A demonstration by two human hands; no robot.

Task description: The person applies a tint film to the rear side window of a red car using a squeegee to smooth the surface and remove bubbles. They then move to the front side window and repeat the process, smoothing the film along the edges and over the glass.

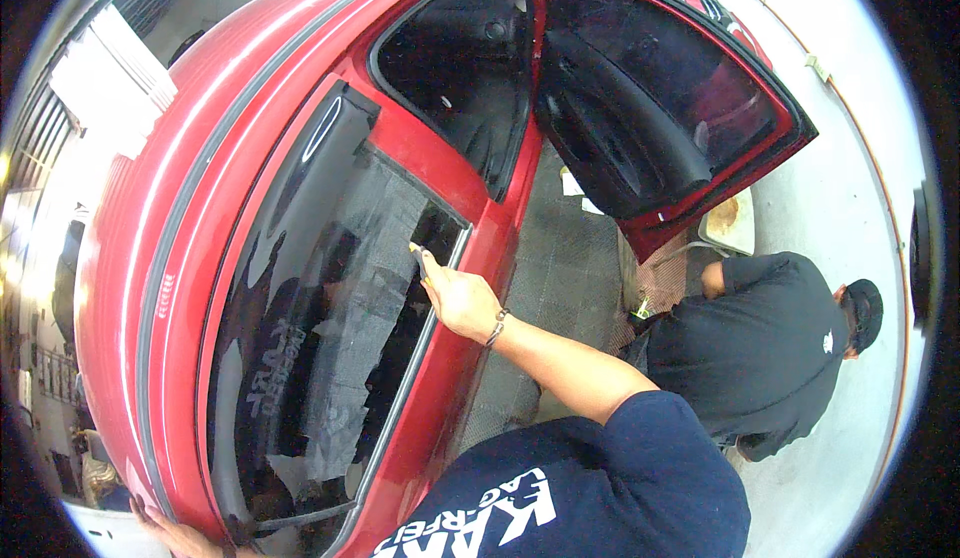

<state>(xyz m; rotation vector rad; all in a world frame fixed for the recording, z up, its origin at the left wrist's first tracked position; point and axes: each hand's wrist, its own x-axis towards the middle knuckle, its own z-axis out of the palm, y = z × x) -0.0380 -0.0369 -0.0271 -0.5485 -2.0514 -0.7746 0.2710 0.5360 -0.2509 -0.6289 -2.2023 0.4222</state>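
Your right hand (462,303) closed around small yellow-and-black tool (418,254), at dark side window (330,298). Your left hand (178,536) against red car (213,233); grip unclear.

Black film (338,128) on car window (437,224)

From my remote seat I see a small black-and-yellow hand tool (416,251) jutting from my right hand (462,300), against the dark glass window (375,223) of a glossy red car (125,268); up-left of that grip, a shiny black sheet (318,163) lies rippled.
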